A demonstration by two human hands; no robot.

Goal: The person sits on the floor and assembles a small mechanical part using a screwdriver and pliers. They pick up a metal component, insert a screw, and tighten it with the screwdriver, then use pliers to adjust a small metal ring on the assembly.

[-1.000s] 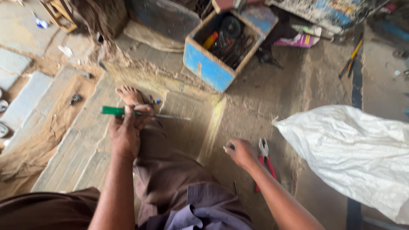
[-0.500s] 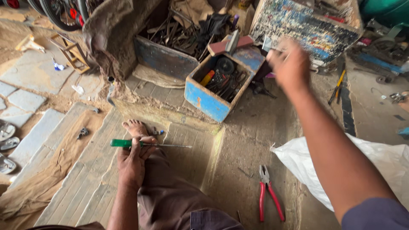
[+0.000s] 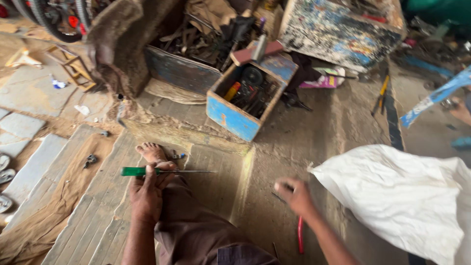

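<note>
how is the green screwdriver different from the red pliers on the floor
The green-handled screwdriver is gripped in the left hand, level above the foot; the red-handled pliers lie on the floor under the right hand. The screwdriver shows its full shaft; the pliers are mostly hidden, one red handle showing. Both are hand tools.

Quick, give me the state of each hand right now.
Left hand: closed around the green-handled screwdriver.
Right hand: blurred, over the red-handled pliers; grip cannot be told.

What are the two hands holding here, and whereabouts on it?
The left hand grips a green-handled screwdriver where handle meets shaft. The right hand is over red-handled pliers; whether it grips them cannot be told.
</note>
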